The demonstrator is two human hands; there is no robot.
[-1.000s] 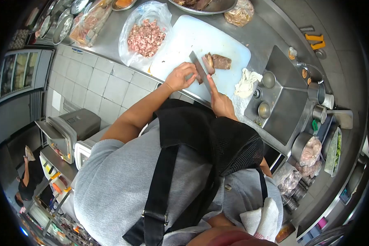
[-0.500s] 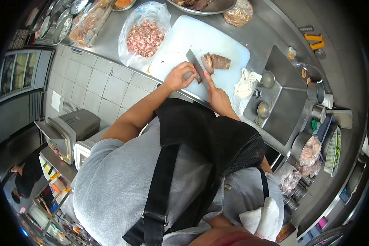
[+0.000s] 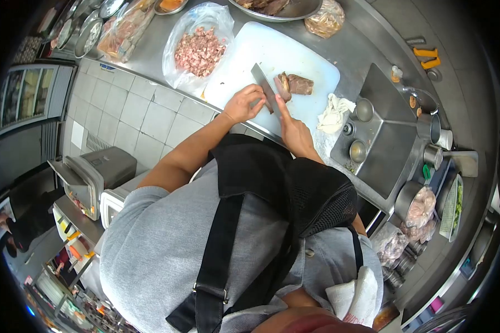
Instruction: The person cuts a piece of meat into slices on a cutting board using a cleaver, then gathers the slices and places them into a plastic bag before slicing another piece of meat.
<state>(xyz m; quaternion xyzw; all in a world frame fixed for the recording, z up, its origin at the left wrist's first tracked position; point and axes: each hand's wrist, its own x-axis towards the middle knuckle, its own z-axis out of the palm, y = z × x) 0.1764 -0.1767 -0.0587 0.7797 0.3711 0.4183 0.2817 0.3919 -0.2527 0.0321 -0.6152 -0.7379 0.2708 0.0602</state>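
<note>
A white cutting board (image 3: 250,47) lies on the steel counter. My right hand (image 3: 295,130) is closed around a broad-bladed cleaver (image 3: 265,82), its blade angled up and to the left over the board. Just left of the blade, my left hand (image 3: 244,104) has its fingers curled on a small piece of cooked meat (image 3: 270,106), partly hidden by the fingers and blade. To the right of the blade, a larger brown chunk of meat (image 3: 300,85) rests on the board, with a cut piece (image 3: 282,86) beside it.
A plastic bag of diced pink meat (image 3: 200,53) touches the board's left side. Behind stands a metal bowl of meat (image 3: 278,14) and a bagged item (image 3: 324,19). At right are a crumpled white cloth (image 3: 334,112) and a steel sink (image 3: 391,150). A co-worker (image 3: 22,225) is far left.
The hands, cleaver and meat hold nearly the same positions. The whole view has shifted very slightly. In the far left background, the co-worker has moved.
</note>
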